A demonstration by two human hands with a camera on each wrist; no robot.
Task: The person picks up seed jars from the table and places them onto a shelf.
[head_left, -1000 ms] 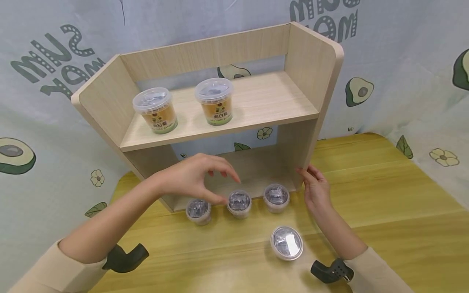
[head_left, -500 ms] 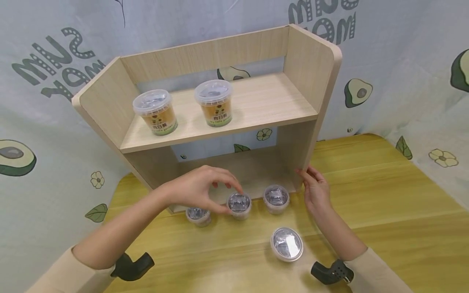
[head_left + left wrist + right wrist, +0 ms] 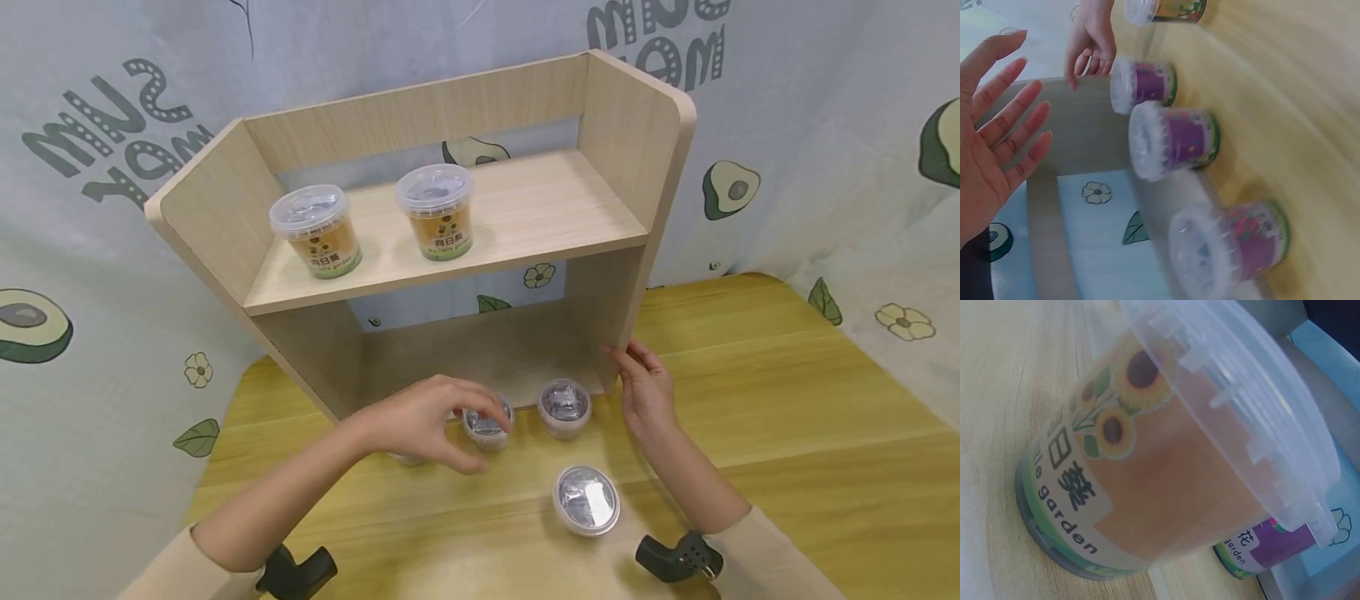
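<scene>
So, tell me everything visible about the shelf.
The shelf looks like pale wood-grain board: two levels between side panels with rounded upper corners, and a rail across the upper back. It stands upright on the yellow table, before a printed cloth. Two lidded cups rest on its upper level; the right hand holds its right side panel's front edge.

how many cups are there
6: two on the upper shelf, a left cup and a right cup; on the table, a left purple cup, a middle purple cup, a right purple cup and, in front of these, a sixth cup. Others may be hidden.
</scene>
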